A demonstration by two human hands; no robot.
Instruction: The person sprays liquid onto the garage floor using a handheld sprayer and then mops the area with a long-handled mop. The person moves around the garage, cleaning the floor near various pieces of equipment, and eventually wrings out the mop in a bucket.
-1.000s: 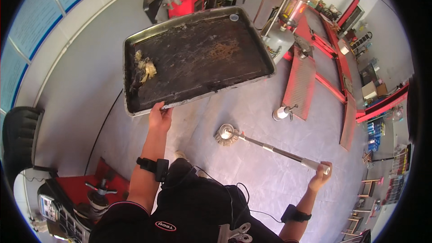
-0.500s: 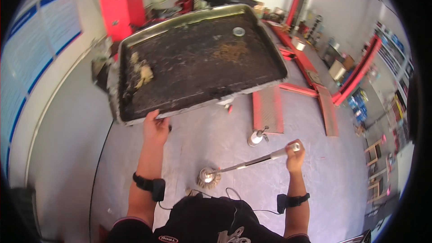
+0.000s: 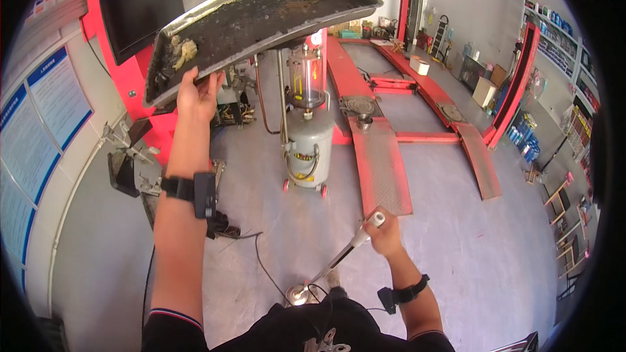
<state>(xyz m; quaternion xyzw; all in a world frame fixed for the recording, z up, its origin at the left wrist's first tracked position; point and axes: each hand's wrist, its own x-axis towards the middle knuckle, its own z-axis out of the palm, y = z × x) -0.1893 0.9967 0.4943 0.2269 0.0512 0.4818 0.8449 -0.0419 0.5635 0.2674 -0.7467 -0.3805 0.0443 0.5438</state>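
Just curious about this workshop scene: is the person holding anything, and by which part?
Yes. The left hand grips the dirty metal tray by its near rim, raised high. The right hand holds a long metal tool by its upper handle end.

We see a large dark metal tray, grimy and blackened inside, raised rim all round, held high and tilted, its near left edge gripped from below. A yellowish lump of rag or residue sits in its lower left corner; a small pale ring lies near the far edge. We also see a long silver metal tool, slanted, grip end up right, round head low near the floor.
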